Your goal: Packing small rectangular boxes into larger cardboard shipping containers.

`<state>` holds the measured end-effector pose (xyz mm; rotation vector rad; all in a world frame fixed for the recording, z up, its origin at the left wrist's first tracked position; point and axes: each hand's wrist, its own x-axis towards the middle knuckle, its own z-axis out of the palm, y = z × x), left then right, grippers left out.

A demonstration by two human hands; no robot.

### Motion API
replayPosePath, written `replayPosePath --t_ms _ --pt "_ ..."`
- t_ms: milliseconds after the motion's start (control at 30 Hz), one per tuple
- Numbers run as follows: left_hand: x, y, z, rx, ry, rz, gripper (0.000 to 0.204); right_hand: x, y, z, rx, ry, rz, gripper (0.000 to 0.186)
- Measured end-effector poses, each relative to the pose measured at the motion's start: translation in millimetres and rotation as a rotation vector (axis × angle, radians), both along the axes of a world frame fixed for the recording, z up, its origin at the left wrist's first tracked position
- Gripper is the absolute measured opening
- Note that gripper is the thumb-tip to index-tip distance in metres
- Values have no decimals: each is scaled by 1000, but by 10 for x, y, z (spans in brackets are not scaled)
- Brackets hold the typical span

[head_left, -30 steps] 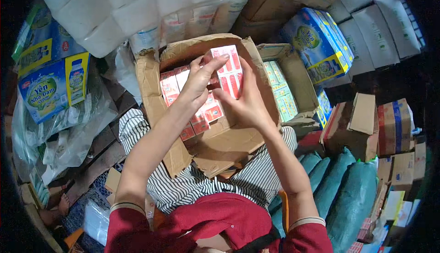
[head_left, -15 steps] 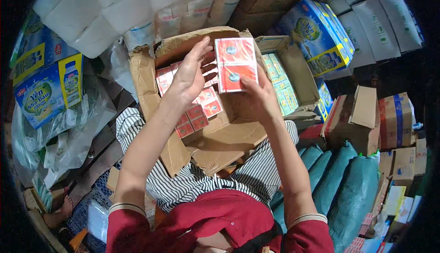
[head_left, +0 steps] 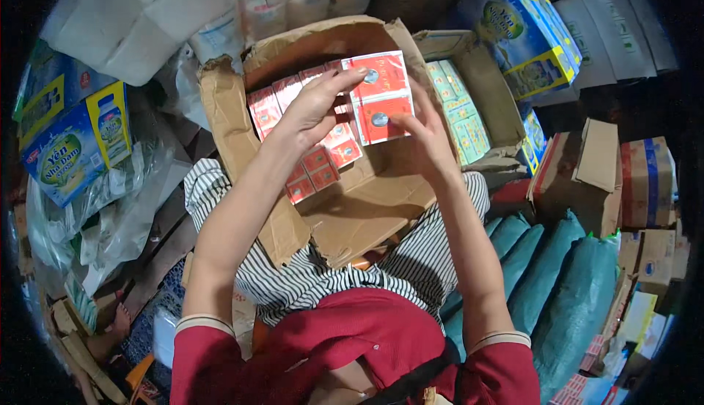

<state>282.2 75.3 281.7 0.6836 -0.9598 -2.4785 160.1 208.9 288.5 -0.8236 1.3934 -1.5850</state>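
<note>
A flat red pack of small boxes (head_left: 380, 98) with white edges, two round pictures and clear film is held above an open cardboard carton (head_left: 224, 122). My right hand (head_left: 433, 139) grips its lower right side, thumb on the front face. At the upper left, my left hand (head_left: 319, 106) has its thumb on the front and its fingers partly hidden behind the pack. Beneath, more red packs (head_left: 315, 166) fill the carton's left side, and bare cardboard shows on its right. The carton rests between my legs in striped trousers.
A second carton (head_left: 502, 111) of green and yellow packs stands to the right. Blue and yellow cartons (head_left: 70, 155) lie at the left among plastic bags. Long green sacks (head_left: 576, 309) lie at the lower right, below brown boxes (head_left: 576, 177). White wrapped bundles (head_left: 176, 16) are stacked behind.
My left hand, fingers apart beside the pack before, has come right and taken hold of its upper left side. The pack has tilted slightly, its top leaning left. The right hand keeps its hold.
</note>
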Motion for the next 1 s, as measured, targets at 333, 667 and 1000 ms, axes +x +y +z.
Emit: replayPosePath --t_ms 333,667,1000 --pt "-130 47 -374 -109 -112 -79 36 -144 -198 -151 363 943 47 84" --pt "-34 -103 -276 38 -145 136 35 -595 -410 -1132 987 971 208 97" --pt "-70 -100 -225 96 3 -30 28 -669 -534 -1798 964 1010 247 56"
